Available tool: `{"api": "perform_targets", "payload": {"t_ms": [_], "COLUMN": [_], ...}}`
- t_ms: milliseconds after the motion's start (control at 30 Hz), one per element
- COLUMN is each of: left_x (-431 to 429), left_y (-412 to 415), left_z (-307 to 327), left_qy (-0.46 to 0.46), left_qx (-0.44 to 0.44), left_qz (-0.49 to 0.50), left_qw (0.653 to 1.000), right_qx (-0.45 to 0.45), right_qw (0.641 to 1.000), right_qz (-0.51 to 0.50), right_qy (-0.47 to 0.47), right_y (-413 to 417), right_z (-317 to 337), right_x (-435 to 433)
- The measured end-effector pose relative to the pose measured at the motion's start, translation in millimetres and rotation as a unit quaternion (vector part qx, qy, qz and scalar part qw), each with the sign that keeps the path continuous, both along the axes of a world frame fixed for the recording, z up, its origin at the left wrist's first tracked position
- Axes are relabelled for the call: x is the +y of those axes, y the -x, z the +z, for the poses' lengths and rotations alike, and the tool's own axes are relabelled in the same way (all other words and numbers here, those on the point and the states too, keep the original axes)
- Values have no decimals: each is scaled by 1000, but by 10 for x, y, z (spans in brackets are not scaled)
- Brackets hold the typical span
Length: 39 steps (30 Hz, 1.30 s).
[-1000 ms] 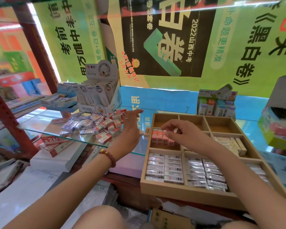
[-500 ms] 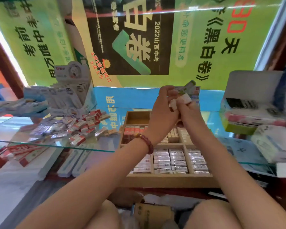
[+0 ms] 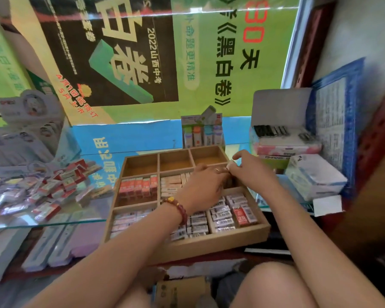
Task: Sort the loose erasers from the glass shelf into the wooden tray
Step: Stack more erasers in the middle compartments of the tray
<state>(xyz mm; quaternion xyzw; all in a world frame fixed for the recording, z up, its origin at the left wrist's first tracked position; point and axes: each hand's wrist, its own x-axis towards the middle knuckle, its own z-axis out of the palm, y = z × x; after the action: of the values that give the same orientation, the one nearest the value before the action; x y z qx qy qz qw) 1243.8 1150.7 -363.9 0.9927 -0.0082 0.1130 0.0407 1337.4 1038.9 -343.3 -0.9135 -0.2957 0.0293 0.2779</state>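
Poster-backed glass shelf (image 3: 53, 222); loose erasers (image 3: 42, 192) heaped at its left. Both hands have dropped into the wooden tray's (image 3: 209, 243) middle-right compartment. Right hand (image 3: 250, 174) pinches a pale eraser (image 3: 230, 166); left hand (image 3: 206, 185) curled, contents unclear. I judge placement under way.

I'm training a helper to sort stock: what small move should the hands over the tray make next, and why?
Probably lower the small pale eraser pinched in the right hand into the compartment of the wooden tray just beneath it: similar pale erasers already lie in that middle row, and the loose pile waits on the glass shelf.
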Motion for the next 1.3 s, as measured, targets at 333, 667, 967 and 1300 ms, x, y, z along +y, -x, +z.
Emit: {"api": "perform_targets", "payload": {"t_ms": [333,667,967,1300], "left_x": [-18,29,64,47], "left_y": [24,40,6,36], "left_z": [32,-53,-115,-100], "left_qy": [-42,6,12,5], "left_qx": [44,9,3,-27], "left_qz": [16,9,10,1], "left_qw": [998,1000,1000,1000], "right_qx": [-169,-79,-102,-106], "right_qw": [979,987,979,983], "right_qz": [51,94,67,4], "right_qy": [99,102,160,151], "right_y": [101,45,58,98], "right_z": [147,31,29,10], "right_x": [23,13,37,107]}}
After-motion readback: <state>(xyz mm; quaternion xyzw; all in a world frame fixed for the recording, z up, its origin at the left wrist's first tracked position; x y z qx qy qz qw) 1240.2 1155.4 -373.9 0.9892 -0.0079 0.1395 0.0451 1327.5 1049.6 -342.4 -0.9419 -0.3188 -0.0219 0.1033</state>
